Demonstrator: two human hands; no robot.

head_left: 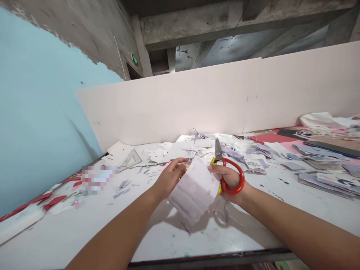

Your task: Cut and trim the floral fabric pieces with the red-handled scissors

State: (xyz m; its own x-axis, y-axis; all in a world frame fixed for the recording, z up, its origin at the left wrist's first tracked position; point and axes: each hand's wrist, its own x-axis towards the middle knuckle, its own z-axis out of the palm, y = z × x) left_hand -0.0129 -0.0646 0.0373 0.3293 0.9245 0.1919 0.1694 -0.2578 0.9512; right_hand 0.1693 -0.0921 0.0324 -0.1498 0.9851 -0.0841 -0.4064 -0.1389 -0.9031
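Between my two hands, above the white table, is a pale lilac piece of fabric [194, 189], tilted and slightly blurred. My left hand [173, 178] pinches its upper left edge between thumb and fingers. On the other side my right hand [227, 178] grips the fabric's right edge with its thumb on top. Red-handled scissors [234, 176] hang on that same hand, their dark blades pointing up and away from the fabric. Bits of yellow show beside the fabric near both hands; what they belong to I cannot make out. Loose threads dangle below the right hand.
White and lilac scraps [165, 152] pile up along the pale partition [180, 108]. A clear set square [132, 159] lies at the left among them. Stacked fabric pieces [329, 183] sit at the right, near a dark flat slab [334, 149]. Red scraps [54, 202] line the left edge.
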